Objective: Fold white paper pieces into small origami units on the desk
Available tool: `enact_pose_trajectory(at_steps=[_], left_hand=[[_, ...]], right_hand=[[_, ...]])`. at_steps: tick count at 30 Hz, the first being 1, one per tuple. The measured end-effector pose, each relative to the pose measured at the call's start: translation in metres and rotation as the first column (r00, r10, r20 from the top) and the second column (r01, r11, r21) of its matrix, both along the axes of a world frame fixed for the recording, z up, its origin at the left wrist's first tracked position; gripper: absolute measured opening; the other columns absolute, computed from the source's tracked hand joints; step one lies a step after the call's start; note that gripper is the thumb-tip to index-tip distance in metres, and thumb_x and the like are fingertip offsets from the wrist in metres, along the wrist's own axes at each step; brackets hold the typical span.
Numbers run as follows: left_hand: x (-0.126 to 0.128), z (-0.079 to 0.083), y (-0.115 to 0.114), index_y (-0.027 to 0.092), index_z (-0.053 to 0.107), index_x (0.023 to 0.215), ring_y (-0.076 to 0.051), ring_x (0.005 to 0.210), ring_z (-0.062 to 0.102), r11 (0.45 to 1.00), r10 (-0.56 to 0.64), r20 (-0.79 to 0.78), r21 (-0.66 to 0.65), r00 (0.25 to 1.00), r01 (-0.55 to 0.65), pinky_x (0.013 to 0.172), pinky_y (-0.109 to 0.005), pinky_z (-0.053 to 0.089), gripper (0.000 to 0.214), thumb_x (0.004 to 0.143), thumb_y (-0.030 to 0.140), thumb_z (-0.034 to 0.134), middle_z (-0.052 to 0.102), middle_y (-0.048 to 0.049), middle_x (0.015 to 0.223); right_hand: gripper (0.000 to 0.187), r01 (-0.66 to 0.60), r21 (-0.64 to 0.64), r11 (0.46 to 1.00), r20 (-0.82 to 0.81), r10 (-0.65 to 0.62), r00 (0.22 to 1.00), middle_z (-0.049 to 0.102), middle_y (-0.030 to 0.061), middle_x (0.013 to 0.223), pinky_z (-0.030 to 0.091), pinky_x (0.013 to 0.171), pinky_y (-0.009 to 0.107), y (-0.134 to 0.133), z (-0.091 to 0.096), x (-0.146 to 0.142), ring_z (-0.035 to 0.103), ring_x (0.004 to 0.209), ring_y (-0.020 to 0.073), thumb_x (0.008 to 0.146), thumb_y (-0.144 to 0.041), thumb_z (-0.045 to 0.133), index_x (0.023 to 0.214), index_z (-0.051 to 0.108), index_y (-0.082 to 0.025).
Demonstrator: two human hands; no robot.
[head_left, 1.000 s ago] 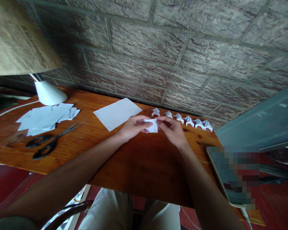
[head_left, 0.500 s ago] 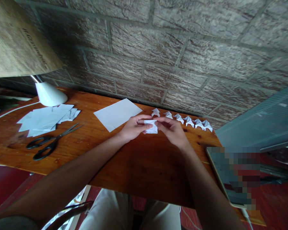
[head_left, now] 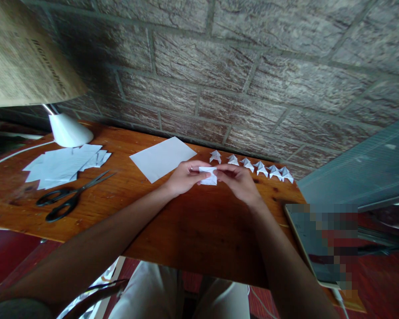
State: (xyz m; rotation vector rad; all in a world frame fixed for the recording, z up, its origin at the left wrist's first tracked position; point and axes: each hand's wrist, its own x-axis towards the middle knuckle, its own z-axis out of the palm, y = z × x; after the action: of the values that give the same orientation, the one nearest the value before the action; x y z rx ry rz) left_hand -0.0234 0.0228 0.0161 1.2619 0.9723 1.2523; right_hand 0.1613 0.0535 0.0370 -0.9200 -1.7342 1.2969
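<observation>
A small folded piece of white paper (head_left: 209, 176) is pinched between both my hands just above the wooden table (head_left: 186, 226). My left hand (head_left: 184, 177) grips its left side with thumb and fingers closed, a ring showing on one finger. My right hand (head_left: 240, 180) pinches its right side, fingers curled. Just behind my hands, a row of several small folded white paper shapes (head_left: 252, 164) lies along the wall.
A plain white sheet (head_left: 162, 157) lies left of my hands. Farther left are black scissors (head_left: 69, 197), a pile of cut white paper pieces (head_left: 64, 164) and a white lamp base (head_left: 69, 130) under its shade. A tablet (head_left: 319, 243) rests at the right edge. A brick wall backs the table.
My hands have hardly moved; the fingers have shifted slightly on the small paper, which now sits a little more closed between them.
</observation>
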Motion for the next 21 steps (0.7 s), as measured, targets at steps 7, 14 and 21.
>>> enact_pose_trajectory(at_steps=[7,14,21], left_hand=[[-0.0022,-0.0008,0.0012,0.013,0.069,0.097,-0.012,0.066,0.059,0.999,-0.026,-0.016,-0.025,1.000,0.026,0.056,-0.023,0.044,0.042,0.063,0.035,0.080,0.070,-0.0046,0.082],[-0.0047,0.0001,0.0022,0.011,0.068,0.099,-0.011,0.063,0.058,0.997,-0.058,-0.032,-0.046,0.998,0.057,0.058,-0.024,0.044,0.043,0.064,0.031,0.080,0.069,-0.0040,0.080],[-0.0047,-0.0039,0.0033,0.012,0.067,0.102,-0.013,0.068,0.061,0.998,-0.051,-0.006,-0.039,0.999,0.050,0.061,-0.025,0.046,0.045,0.063,0.032,0.080,0.070,-0.0054,0.085]], right_hand=[[0.025,-0.002,-0.009,1.000,0.023,0.003,1.000,0.072,0.0011,0.082,0.051,0.075,0.031,-0.0010,0.0017,0.0003,0.062,0.074,0.0149,0.073,-0.041,0.074,0.088,0.075,-0.022],[0.024,-0.023,-0.031,0.999,0.003,0.023,1.000,0.073,0.0012,0.085,0.050,0.077,0.031,-0.0019,0.0036,0.0018,0.062,0.075,0.0145,0.072,-0.040,0.075,0.089,0.076,-0.022],[0.022,0.054,0.004,0.999,0.009,-0.054,0.998,0.072,0.0013,0.078,0.050,0.075,0.031,-0.0039,-0.0003,-0.0044,0.061,0.071,0.0144,0.072,-0.041,0.074,0.080,0.074,-0.020]])
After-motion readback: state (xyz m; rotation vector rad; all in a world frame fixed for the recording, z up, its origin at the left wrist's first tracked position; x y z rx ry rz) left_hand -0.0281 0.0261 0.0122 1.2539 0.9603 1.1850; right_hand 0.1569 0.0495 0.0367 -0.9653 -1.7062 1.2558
